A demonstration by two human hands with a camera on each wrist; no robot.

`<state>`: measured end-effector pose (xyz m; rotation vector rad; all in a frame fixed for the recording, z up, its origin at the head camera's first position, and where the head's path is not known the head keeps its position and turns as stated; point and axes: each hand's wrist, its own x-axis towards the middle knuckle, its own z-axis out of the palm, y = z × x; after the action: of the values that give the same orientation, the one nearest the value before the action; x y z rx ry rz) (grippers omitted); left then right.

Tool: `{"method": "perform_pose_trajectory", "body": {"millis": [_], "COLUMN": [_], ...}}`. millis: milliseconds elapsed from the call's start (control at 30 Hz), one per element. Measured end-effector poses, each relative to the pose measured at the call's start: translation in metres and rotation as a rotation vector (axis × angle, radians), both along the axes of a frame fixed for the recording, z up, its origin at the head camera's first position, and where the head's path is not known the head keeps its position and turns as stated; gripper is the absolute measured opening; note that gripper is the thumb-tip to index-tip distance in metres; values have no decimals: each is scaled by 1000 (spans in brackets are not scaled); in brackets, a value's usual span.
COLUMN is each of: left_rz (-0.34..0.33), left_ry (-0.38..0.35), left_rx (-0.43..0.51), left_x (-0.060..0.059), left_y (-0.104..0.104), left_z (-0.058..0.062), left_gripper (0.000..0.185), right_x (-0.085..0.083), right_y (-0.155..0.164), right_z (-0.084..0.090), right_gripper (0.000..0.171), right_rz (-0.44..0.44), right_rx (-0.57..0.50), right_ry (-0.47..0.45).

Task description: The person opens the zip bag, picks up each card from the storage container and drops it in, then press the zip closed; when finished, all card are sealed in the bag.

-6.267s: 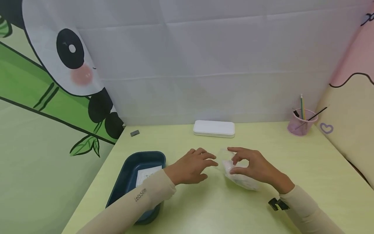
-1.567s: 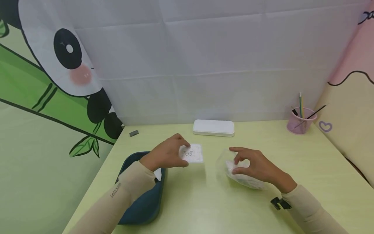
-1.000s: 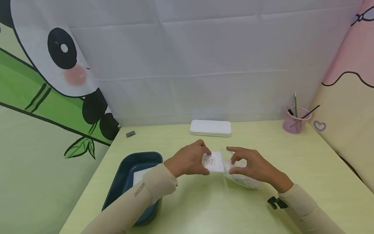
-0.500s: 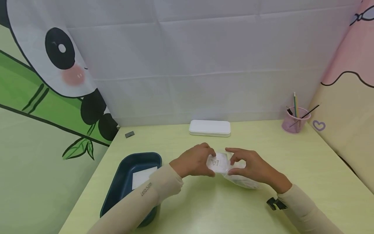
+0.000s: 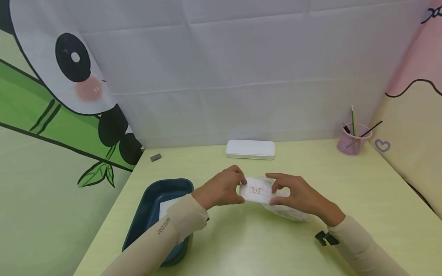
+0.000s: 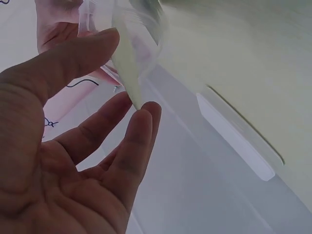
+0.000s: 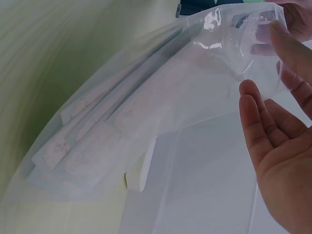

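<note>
Panda-and-bamboo curtain [image 5: 69, 84] on the left, plain white cloth behind, and a pale green desk [image 5: 345, 199] in front. Both arms in beige sleeves reach in and meet over the middle of the desk. Left hand [image 5: 221, 189] pinches a small white card [image 5: 256, 189] with a butterfly print between thumb and fingers, its edge at the mouth of a clear plastic bag [image 5: 288, 211]. Right hand [image 5: 297, 195] pinches the bag's opening, index finger on top, thumb below; the bag's far end lies on the desk with more flat white packets [image 7: 92, 146] stacked inside. Blue tray [image 5: 152, 207] sits under the left forearm, white case [image 5: 250, 149] at the back, pink pen cup [image 5: 353, 143] far right, tiny grey block [image 5: 156, 157] near the curtain.
</note>
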<state>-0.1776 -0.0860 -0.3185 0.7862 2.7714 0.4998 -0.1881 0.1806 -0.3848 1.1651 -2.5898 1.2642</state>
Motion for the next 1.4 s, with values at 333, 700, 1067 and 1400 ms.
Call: {"method": "perform_pose_trajectory", "body": {"millis": [333,700,1067,1400], "left_rz": [-27,-104,-69,300], "left_ry": [5,137,171,118], "left_rx": [-1,-204,-137,-57], "left_x": [3,12,18,33], "left_y": [27,32,3,-96], "left_z": [-4,-23,-33,-37], "left_gripper": [40,60,55,46], "right_x": [1,2,2,0], "right_y": [-4,-4,-1,6], "right_z": [1,2,-1,-5], "right_gripper": [23,20,34,33], "right_rz": [21,19,11,6], "right_rx": [-1,-21,-29,-42], "right_ry": [60,68,53,54]}}
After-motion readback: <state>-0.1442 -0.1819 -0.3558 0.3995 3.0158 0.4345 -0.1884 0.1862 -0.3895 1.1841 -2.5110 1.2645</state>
